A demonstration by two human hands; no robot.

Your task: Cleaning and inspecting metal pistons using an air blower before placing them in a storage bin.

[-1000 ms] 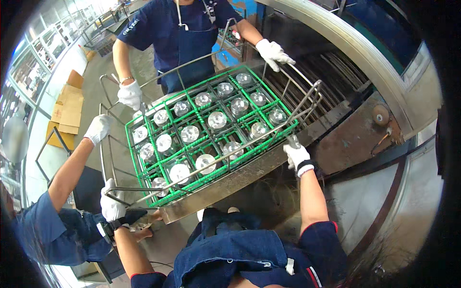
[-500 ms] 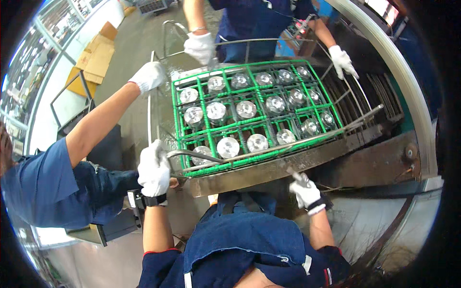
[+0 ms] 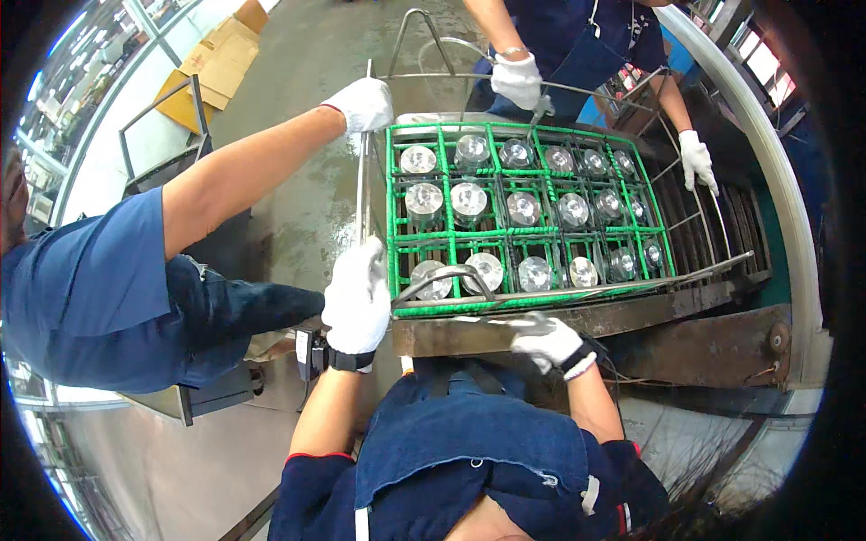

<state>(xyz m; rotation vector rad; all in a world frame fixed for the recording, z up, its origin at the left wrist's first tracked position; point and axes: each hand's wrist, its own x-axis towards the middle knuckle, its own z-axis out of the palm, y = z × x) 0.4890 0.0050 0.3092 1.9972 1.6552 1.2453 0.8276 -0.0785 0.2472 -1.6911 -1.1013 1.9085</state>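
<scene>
A green-coated wire rack (image 3: 505, 233) lies in front of me, with several round clear glass pieces (image 3: 469, 200) standing in its compartments. Around it runs a bare metal rod frame (image 3: 622, 290). My left hand (image 3: 355, 302), in a white glove, is closed on this frame at its near left corner. By the rack's near edge, my gloved right hand (image 3: 547, 343) is wrapped round a thin metal rod-like tool (image 3: 487, 321) that points left. The tool is partly blurred, and its exact kind does not show.
A co-worker's gloved hand (image 3: 365, 104) holds the frame's left side. Across the rack, another co-worker has one gloved hand (image 3: 518, 81) on a metal tool and the other (image 3: 695, 160) at the frame's right. Dark slats (image 3: 744, 225) lie right; cardboard (image 3: 221, 63) leans far left.
The rack and frame appear farther right in view, as does my left hand. My right hand has moved slightly left, and its tool has swung from pointing up to pointing left.
</scene>
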